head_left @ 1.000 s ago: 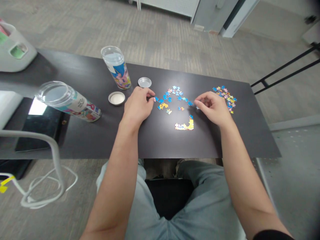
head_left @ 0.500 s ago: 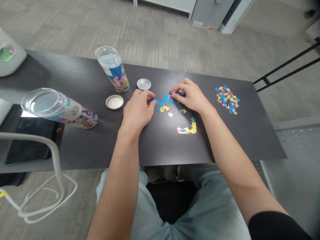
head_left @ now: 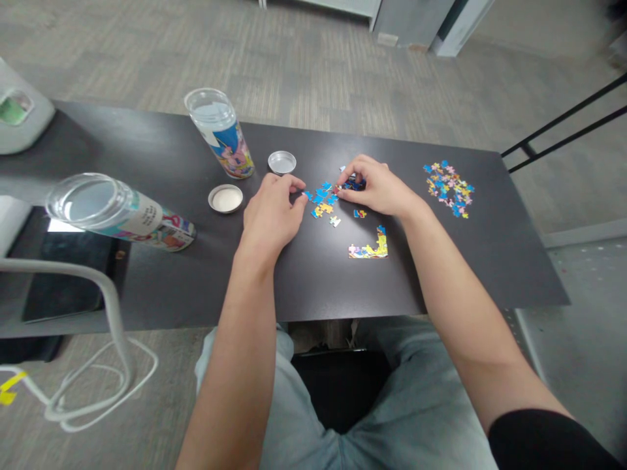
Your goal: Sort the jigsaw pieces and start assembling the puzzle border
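Observation:
My left hand [head_left: 274, 212] rests on the black table [head_left: 161, 274], fingers curled, its fingertips at the left edge of a cluster of blue and yellow puzzle pieces [head_left: 323, 201]. My right hand [head_left: 375, 186] lies over the back of that cluster, its fingertips pinched on a small puzzle piece [head_left: 343, 185]. An assembled L-shaped corner of puzzle [head_left: 369, 247] lies just in front of my right wrist. A second heap of loose pieces [head_left: 449, 188] sits to the right, away from both hands.
A clear puzzle tube [head_left: 220, 134] stands upright at the back; another tube [head_left: 120, 214] lies on its side at the left. Two round lids [head_left: 226, 198] [head_left: 282, 162] lie between tubes and hands. A white chair frame [head_left: 93, 287] and cable [head_left: 93, 391] are at lower left.
My right hand has moved left from near the right heap to the central cluster of pieces. My left hand has stayed at the cluster's left edge. The view has shifted slightly.

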Available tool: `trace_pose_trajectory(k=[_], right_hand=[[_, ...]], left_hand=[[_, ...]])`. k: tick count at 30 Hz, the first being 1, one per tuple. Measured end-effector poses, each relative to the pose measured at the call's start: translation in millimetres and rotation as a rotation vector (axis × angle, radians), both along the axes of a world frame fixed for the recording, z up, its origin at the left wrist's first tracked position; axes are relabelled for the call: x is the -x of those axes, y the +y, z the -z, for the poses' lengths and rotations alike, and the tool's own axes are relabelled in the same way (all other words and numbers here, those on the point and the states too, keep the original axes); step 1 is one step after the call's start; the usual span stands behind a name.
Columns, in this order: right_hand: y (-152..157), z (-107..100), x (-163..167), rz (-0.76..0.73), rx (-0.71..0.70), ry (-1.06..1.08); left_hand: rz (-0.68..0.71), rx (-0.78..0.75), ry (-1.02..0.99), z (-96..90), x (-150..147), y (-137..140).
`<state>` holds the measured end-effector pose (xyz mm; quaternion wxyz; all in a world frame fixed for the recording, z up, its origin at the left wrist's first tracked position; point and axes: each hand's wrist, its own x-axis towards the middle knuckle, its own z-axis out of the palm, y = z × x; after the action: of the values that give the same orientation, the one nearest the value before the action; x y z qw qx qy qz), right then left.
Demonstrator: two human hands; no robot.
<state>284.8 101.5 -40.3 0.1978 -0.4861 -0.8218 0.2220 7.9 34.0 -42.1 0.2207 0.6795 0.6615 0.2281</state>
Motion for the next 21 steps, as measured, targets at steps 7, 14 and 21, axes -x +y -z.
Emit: trace_pose_trajectory(k=[7, 14, 21], right_hand=[[-4, -4, -2, -0.026, 0.037, -0.011], [-8, -8, -8, 0.014, -0.05, -0.12], [-10, -13, -5, -0.049, 0.039, -0.044]], left_hand=[[-0.003, -0.019, -0.049, 3.2, 0, 1], [0.005, -0.03, -0.06, 3.8, 0, 1], [0.018, -0.053, -0.057, 7.2, 2, 2]])
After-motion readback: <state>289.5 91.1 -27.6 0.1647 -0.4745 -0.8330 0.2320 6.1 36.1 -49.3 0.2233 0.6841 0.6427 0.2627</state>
